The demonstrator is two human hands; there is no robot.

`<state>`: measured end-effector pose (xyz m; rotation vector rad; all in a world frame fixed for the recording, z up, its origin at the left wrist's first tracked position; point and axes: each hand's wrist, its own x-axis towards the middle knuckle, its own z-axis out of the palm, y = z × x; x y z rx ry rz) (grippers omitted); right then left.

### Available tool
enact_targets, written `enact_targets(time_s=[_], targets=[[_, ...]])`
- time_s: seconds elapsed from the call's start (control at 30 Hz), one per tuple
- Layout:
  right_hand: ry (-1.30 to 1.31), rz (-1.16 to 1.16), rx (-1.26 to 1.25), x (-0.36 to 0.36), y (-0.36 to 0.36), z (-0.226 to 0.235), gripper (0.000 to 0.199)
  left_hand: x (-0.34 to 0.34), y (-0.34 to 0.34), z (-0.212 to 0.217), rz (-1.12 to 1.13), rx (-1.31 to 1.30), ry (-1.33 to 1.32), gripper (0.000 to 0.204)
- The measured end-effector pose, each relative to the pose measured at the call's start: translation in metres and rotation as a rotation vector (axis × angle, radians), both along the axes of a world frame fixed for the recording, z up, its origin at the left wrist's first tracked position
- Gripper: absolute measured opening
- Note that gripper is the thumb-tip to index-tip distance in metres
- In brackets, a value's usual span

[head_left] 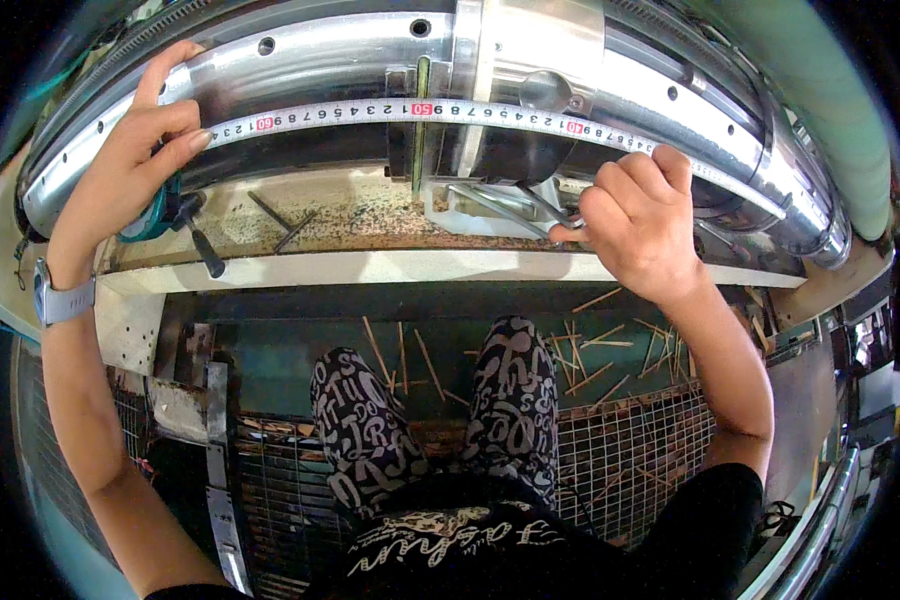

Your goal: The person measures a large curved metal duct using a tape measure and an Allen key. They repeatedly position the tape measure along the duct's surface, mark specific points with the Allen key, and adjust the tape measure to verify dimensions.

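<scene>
A white tape measure (350,114) with black and red marks stretches along a shiny metal roller (340,50). At its left end my left hand (120,180) pinches the tape between thumb and fingers, its index finger reaching onto the roller. Below that hand shows a teal rounded part (150,217) with a black handle (203,245); whether it is the tape's case I cannot tell. My right hand (642,222) is closed at the tape farther right, where the strip runs on past the knuckles. Silver metal tools (505,212) lie by its lower finger; whether it touches them is unclear.
A clear plastic tray (445,218) sits on the speckled ledge (350,205) below the roller, with thin dark rods (280,222) to its left. A pale beam (360,268) crosses in front. Thin wooden sticks (590,375) are scattered below, near wire mesh (630,445) and my legs.
</scene>
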<state>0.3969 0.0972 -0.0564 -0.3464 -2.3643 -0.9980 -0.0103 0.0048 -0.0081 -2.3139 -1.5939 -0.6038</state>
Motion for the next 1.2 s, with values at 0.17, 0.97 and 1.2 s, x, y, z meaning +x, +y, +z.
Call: enact_targets(time_s=[0.17, 0.97, 1.2], targets=[[0.04, 0.032, -0.073, -0.002, -0.001, -0.005, 0.028, 0.002, -0.001, 0.005, 0.001, -0.045, -0.033, 0.02], [0.333, 0.076, -0.503, -0.019, -0.025, -0.05, 0.029, 0.135, 0.014, -0.031, -0.292, -0.044, -0.26, 0.028], [0.372, 0.302, -0.677, -0.016, -0.011, -0.071, 0.035, 0.142, 0.022, -0.034, -0.292, -0.176, -0.464, 0.031]])
